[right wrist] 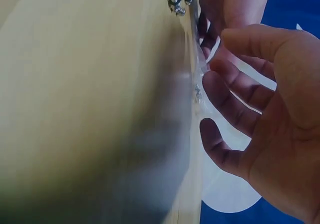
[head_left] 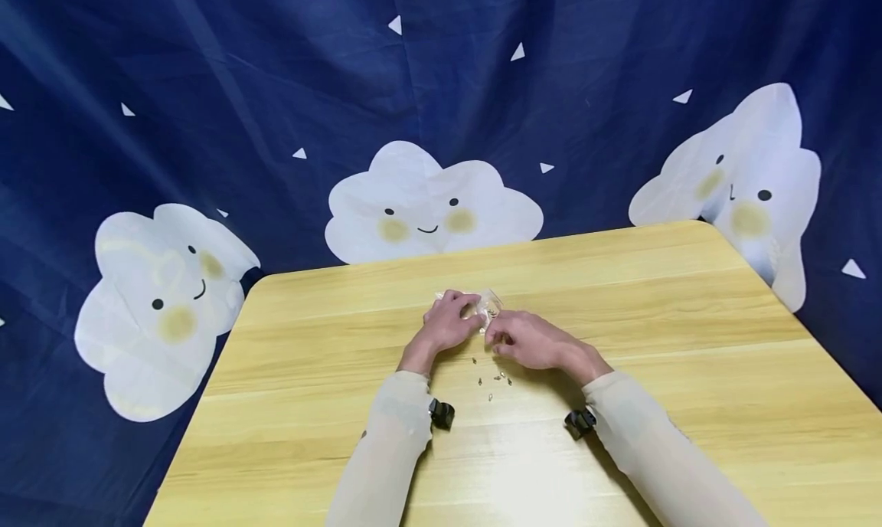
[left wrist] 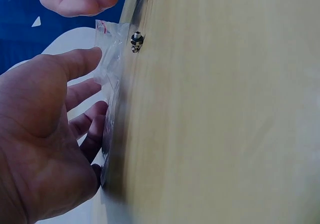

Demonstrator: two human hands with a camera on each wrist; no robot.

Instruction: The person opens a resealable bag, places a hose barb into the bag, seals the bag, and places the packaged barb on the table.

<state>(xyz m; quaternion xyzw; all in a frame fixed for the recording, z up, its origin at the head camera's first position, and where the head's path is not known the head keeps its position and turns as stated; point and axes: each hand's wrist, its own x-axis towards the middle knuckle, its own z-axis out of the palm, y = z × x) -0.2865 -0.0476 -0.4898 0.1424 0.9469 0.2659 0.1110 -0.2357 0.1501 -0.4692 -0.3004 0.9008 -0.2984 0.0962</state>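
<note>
A clear zip plastic bag [head_left: 489, 303] lies on the wooden table under my hands, with a red mark on its edge in the left wrist view. My left hand [head_left: 451, 320] holds the bag, thumb and bent fingertips against it. Close to the bag's right side is my right hand [head_left: 530, 339], fingers loosely curled; no thing shows in its grasp. Several small shiny metal pieces [head_left: 480, 381] are scattered on the table just this side of the hands; one metal piece [left wrist: 136, 42] stands out beside the bag. Some small pieces [right wrist: 198, 92] show in the bag, blurred.
The light wooden table [head_left: 310, 404] spreads out around both hands, with rounded far corners. Behind it hangs a dark blue cloth [head_left: 262, 75] printed with smiling clouds and white triangles. A black camera mount [head_left: 442, 414] sits at the left wrist, another camera mount [head_left: 579, 423] at the right.
</note>
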